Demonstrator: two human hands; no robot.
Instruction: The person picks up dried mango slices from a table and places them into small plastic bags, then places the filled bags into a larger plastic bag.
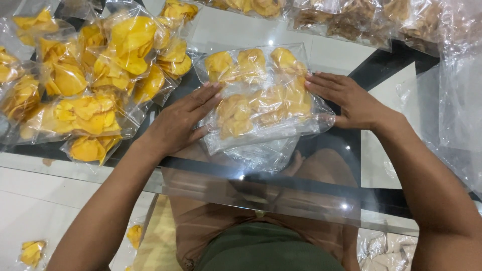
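The clear bag of yellow chips [261, 98] lies flat on the glass tabletop [281, 193] right in front of me, and I take it as my landmark. My left hand [178, 120] rests flat against its left edge, fingers straight and spread, tips just on the plastic. My right hand [346, 98] lies the same way on its right edge, fingers extended over the chips, thumb down by the lower corner. Neither hand is clenched or gripping; both are open palms pressing and steadying the bag between them.

The bag's long axis runs roughly left to right across me, tilted a little so the right end sits slightly nearer to me. Its loose, chip-free plastic end trails off its lower edge toward me.

To do this well, I judge I should keep the pressure light and even from both sides, so the chips settle into one flat layer without cracking, and smooth air toward the loose plastic end rather than trapping it.

Left of the bag sits a heap of filled bags of brighter yellow chips [95, 75], overlapping one another. Beyond the bag, at the table's far edge, lie bags of browner chips [346, 20]. Right of it, empty clear plastic [459, 90] is piled.
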